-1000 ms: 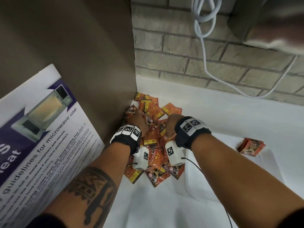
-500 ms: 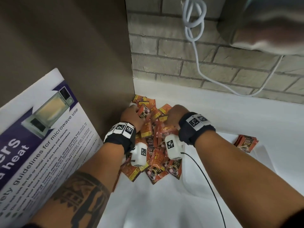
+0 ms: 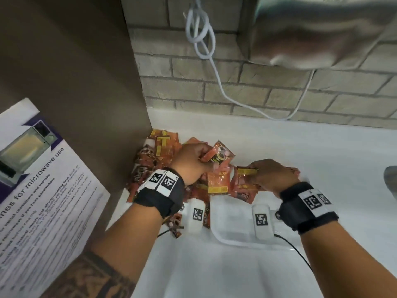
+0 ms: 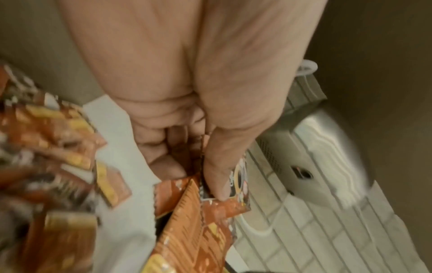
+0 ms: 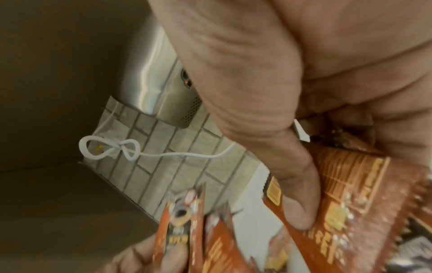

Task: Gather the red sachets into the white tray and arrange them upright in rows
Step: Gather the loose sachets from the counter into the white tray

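A heap of red sachets (image 3: 156,155) lies in the corner of the white counter against the brown panel. My left hand (image 3: 193,160) grips a bunch of sachets (image 3: 219,155) lifted above the heap; the left wrist view shows the thumb (image 4: 217,177) pinching them (image 4: 201,227). My right hand (image 3: 272,175) grips another bunch (image 3: 245,181), its thumb (image 5: 297,194) pressed on a sachet (image 5: 346,203), at the far left end of the white tray (image 3: 232,235). The tray's right part is hidden by my right arm.
A brown panel (image 3: 86,82) with a microwave-use poster (image 3: 43,190) walls off the left. A brick wall (image 3: 279,95) with a looped white cable (image 3: 199,31) and a steel appliance (image 3: 322,29) stands behind. Bare white counter (image 3: 300,143) lies to the right.
Both hands have lifted out of the heap holding sachets and moved right, the right hand reaching the tray's left end. The view has shifted right.
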